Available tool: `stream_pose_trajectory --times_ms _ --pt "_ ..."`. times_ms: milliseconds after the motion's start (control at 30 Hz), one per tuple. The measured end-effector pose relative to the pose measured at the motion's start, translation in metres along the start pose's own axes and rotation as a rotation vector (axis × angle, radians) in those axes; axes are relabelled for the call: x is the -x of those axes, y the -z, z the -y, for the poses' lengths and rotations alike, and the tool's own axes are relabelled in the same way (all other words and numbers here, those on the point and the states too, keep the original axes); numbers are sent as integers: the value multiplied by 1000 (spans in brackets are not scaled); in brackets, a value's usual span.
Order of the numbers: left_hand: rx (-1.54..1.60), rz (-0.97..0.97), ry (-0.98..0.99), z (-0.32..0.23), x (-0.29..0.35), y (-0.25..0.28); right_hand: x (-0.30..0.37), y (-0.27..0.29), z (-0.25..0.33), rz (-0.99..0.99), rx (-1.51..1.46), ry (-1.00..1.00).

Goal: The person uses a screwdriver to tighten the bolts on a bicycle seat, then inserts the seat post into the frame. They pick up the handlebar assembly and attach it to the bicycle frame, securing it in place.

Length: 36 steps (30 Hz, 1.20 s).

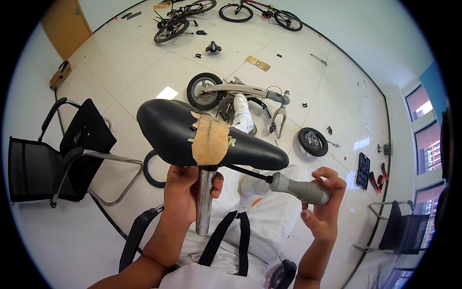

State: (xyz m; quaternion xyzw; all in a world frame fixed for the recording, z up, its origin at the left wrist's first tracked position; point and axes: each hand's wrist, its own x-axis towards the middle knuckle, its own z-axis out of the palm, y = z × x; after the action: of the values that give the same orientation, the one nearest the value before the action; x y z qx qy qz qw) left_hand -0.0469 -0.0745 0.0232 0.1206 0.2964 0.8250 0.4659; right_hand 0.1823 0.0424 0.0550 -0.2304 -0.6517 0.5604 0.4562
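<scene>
A black bicycle saddle (168,127) hangs in front of me above my lap, with its nose to the right. A torn patch of tan paper or tape (210,142) sticks to its side. The metal seat post (205,204) points down from it, and my left hand (181,192) is closed around the post's upper part. In my right hand (325,212) is a screwdriver (296,189), held by the end of its grey handle. Its dark shaft runs left under the saddle toward the top of the post. The tip is hidden there.
Beyond the saddle, a partly dismantled bicycle frame (250,90) lies on the tiled floor by my foot. A loose wheel (313,142) and a tool case (363,168) are to the right. A black chair (72,154) stands left. Another saddle (213,46) and more bicycles (262,14) lie farther off.
</scene>
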Motion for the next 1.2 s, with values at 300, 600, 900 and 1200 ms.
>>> stream_pose_trajectory --times_ms 300,600,900,1200 --pt "38 59 46 -2 -1 5 0 23 5 186 540 200" --pt "85 98 90 -5 3 6 9 28 8 132 409 -106" --pt "136 66 107 -2 0 7 -1 17 11 239 125 -108" --pt "169 113 130 -5 4 2 12 34 4 136 521 74"
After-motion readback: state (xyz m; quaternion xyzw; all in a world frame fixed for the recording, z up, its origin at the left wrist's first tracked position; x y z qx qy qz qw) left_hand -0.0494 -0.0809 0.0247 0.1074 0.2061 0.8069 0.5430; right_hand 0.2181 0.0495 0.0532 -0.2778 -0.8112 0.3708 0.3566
